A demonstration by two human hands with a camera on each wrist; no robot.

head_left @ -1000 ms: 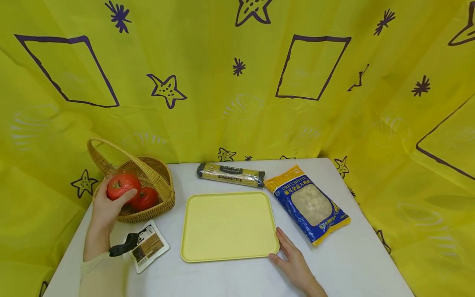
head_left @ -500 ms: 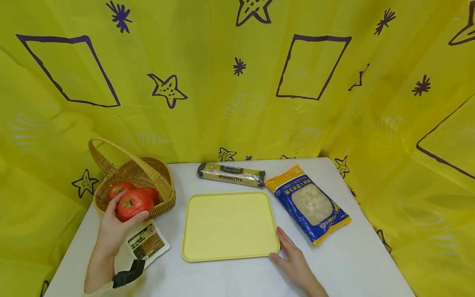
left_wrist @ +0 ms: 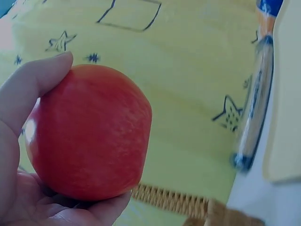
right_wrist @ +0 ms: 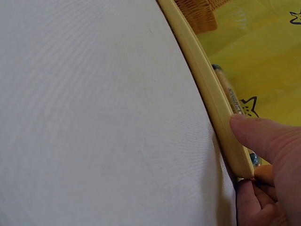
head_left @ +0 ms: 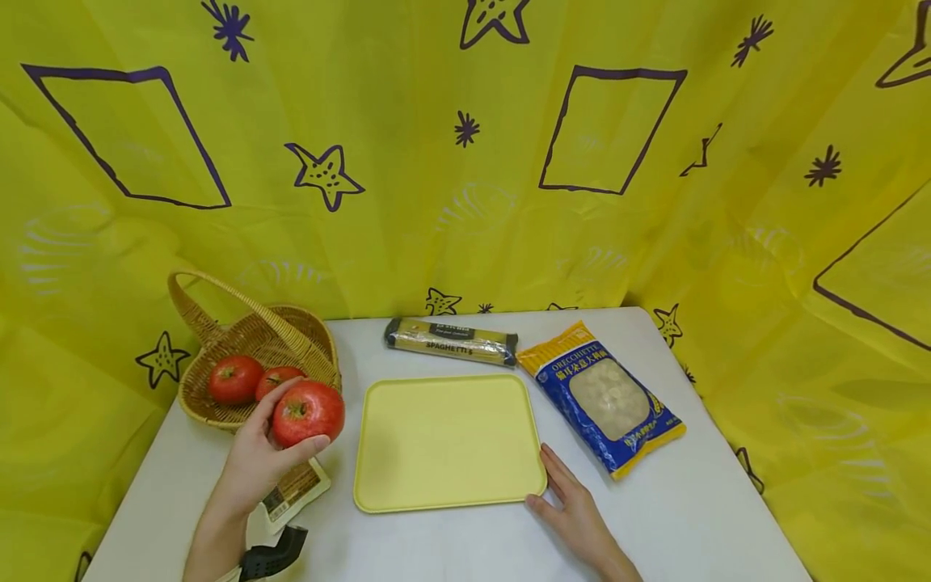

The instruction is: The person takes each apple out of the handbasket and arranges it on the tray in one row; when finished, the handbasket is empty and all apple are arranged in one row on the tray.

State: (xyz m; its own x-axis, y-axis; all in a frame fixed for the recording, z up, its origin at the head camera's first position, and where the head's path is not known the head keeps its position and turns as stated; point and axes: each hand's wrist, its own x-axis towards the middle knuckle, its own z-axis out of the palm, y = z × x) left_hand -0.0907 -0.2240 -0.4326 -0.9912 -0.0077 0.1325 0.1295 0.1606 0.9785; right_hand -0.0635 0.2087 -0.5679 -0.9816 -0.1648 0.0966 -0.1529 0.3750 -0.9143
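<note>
My left hand [head_left: 258, 469] grips a red apple [head_left: 309, 414] in the head view, raised between the basket and the tray. In the left wrist view, the thumb lies against the upper side of the apple [left_wrist: 94, 134] and fingers pass beneath it. A wicker basket [head_left: 313, 323] with a tall handle stands at the left, holding two more apples [head_left: 236, 380]. My right hand [head_left: 578, 521] pinches the lower right corner of a yellow tray [head_left: 451, 444]. The right wrist view has its thumb on the tray rim [right_wrist: 207, 89], fingers at the corner below.
Behind the tray lies a spaghetti pack [head_left: 451, 341]. A blue and yellow orecchiette bag [head_left: 604, 400] is right of the tray. A flat labelled packet [head_left: 294, 491] sits partly under my left hand. Yellow patterned curtain [head_left: 400, 162] surrounds the white table [head_left: 698, 517].
My left hand has lifted the apple out of the basket and carried it right and toward me. The right hand stays at the tray corner.
</note>
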